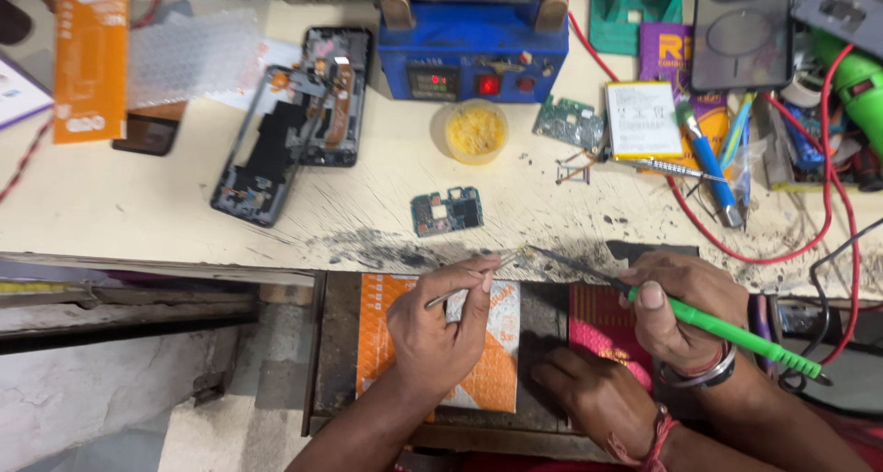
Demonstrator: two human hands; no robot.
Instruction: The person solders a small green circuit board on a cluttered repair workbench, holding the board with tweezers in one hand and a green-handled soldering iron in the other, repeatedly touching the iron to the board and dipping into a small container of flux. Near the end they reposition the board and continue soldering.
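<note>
1. The left hand (440, 329) pinches thin metal tweezers (469, 283) between thumb and fingers; the tips point up and right to the front edge of the bench (138, 214).
2. The right hand (685, 311) is closed around a green-handled iron (736, 332), thumb pressed along the handle. Its dark tip runs left to the same spot on the bench edge, just beside the tweezer tips.
3. Whatever sits between the two tips is too small to make out.
4. A third hand (598, 394), with a red thread at the wrist, rests fingers loosely spread on the open drawer (543, 320) below the bench, between the two working hands. I cannot tell whose it is.
5. In the drawer lie an orange-and-white packet (492, 371) under the left hand and a pink patterned packet (598, 325).
6. On the bench, just above the tips, lies a small circuit board (447, 212). Further back stand a yellow tub (475, 131) and a blue heater unit (474, 53).
7. Two opened phone frames (285, 132) lie to the left, overlapping.
8. To the right lie a white battery (643, 120), a second circuit board (570, 122), a blue-handled brush (708, 164) and red wires (819, 224).
</note>
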